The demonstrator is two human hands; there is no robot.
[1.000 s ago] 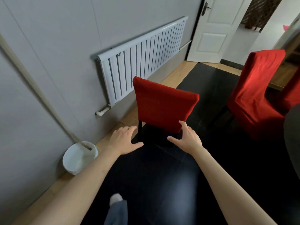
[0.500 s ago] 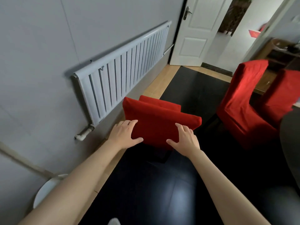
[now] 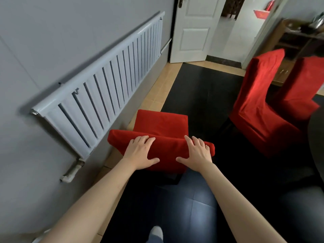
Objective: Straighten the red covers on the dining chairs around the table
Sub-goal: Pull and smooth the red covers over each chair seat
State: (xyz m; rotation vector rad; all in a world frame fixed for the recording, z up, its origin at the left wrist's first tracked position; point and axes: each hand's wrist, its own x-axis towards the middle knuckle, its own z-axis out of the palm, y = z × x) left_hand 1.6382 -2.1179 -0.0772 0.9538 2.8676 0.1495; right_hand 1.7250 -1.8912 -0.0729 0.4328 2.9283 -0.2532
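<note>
The nearest chair stands beside the wall, its backrest in a red cover [image 3: 166, 151] and its red seat [image 3: 161, 121] beyond it. My left hand [image 3: 140, 151] lies on the left part of the backrest top, fingers over the upper edge and thumb spread on the near face. My right hand [image 3: 198, 153] lies the same way on the right part. Both sets of fingers look nearly straight against the cloth. Two more red-covered chairs [image 3: 257, 106] [image 3: 301, 88] stand at the right, covers hanging to the floor.
A white radiator [image 3: 108, 85] runs along the grey wall at the left, close to the near chair. A white door [image 3: 192, 27] stands open at the back. A dark table edge [image 3: 317, 141] is at the far right, with a wooden cabinet [image 3: 298, 37] behind it.
I have stepped closer to the near chair, and both hands have moved from in front of the backrest onto its top edge. The seat has come into view beyond the backrest.
</note>
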